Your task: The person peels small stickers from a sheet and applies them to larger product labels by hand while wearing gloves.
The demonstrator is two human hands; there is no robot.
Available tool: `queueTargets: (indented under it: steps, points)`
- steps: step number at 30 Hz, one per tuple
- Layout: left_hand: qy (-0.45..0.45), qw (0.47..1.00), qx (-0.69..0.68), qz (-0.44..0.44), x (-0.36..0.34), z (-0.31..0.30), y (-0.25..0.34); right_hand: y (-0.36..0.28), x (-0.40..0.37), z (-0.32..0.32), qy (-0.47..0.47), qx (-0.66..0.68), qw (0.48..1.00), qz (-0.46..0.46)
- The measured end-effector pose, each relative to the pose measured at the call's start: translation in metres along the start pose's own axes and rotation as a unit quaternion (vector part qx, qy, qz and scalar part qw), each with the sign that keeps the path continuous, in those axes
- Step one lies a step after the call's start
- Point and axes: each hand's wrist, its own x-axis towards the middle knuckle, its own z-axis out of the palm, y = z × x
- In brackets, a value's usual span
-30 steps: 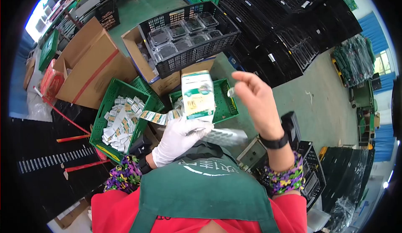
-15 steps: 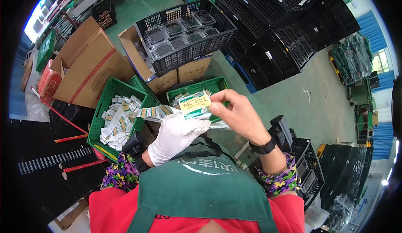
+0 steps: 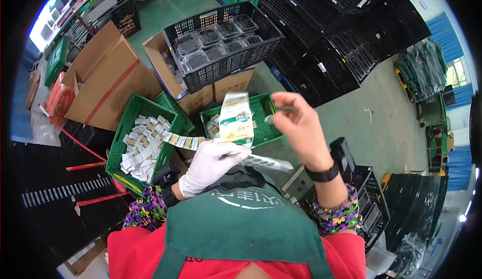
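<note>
My left hand (image 3: pixel 213 162), in a white glove, closes around a folded strip of printed labels (image 3: pixel 236 121) in yellow, white and green. One length of the strip stands up above the glove; another runs left to the green crate (image 3: pixel 111 153) of loose labels. From under the same hand a narrow strip with pale round marks (image 3: pixel 271 163) sticks out to the right. My bare right hand (image 3: pixel 300 128) is raised to the right, apart from the labels. Its thumb and finger pinch a small pale round piece (image 3: pixel 269 119), which looks like a sticker.
A second green crate (image 3: pixel 273 137) behind my hands holds some labels at its left end. Beyond it, a black crate (image 3: pixel 236 68) of clear plastic boxes rests on cardboard boxes (image 3: pixel 196 98). Stacked black crates (image 3: pixel 326 58) stand at the back right. A large carton (image 3: pixel 100 83) is at the left.
My right hand has moved right, away from the labels, with a small round piece at its fingertips. The label strip now stands up taller, and the strip with round marks shows more.
</note>
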Motion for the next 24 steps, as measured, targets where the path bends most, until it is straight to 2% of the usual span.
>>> queueTargets:
  steps: [1, 3, 7, 9, 10, 12, 14, 15, 16, 19, 20, 22, 24]
  points:
    - [0.016, 0.999, 0.017, 0.031, 0.002, -0.002, 0.001, 0.003, -0.008, 0.005, -0.02, 0.026, 0.999, -0.004]
    - [0.022, 0.999, 0.025, 0.034, 0.003, -0.003, 0.007, 0.0, -0.021, 0.019, -0.053, 0.056, 0.997, 0.012]
    - [0.011, 0.999, 0.032, 0.031, 0.003, -0.004, 0.011, 0.006, -0.027, 0.035, -0.04, 0.002, 0.998, -0.041]
    - [0.0, 0.998, 0.043, 0.047, 0.003, -0.003, 0.015, 0.003, -0.028, 0.038, -0.024, -0.089, 0.994, -0.064]
    - [0.003, 0.997, 0.044, 0.057, 0.004, -0.004, 0.018, 0.002, -0.027, 0.037, -0.023, -0.089, 0.994, -0.064]
    - [0.007, 0.997, 0.045, 0.067, 0.003, -0.005, 0.021, 0.0, -0.024, 0.035, 0.014, -0.263, 0.944, -0.197]
    - [0.026, 0.997, 0.034, 0.07, 0.003, -0.007, 0.021, 0.015, -0.012, 0.017, 0.052, -0.289, 0.937, -0.19]
    - [0.022, 0.992, 0.059, 0.106, 0.004, -0.01, 0.02, 0.016, -0.008, 0.009, 0.061, -0.234, 0.962, -0.127]
    - [0.022, 0.992, 0.059, 0.107, 0.004, -0.012, 0.02, 0.013, -0.008, 0.002, 0.066, -0.19, 0.976, -0.081]
    - [0.079, 0.989, 0.104, 0.063, 0.006, -0.019, 0.022, -0.007, -0.022, -0.02, 0.029, -0.151, 0.987, -0.043]
    - [0.11, 0.994, 0.002, 0.007, 0.007, -0.02, 0.017, -0.01, -0.026, -0.027, 0.043, -0.179, 0.981, -0.052]
    - [0.133, 0.985, -0.09, -0.062, 0.009, -0.027, 0.02, -0.011, -0.033, -0.038, 0.068, -0.261, 0.957, -0.107]
    - [0.136, 0.985, -0.088, -0.058, 0.012, -0.036, 0.012, -0.006, -0.037, -0.045, 0.053, -0.301, 0.942, -0.136]
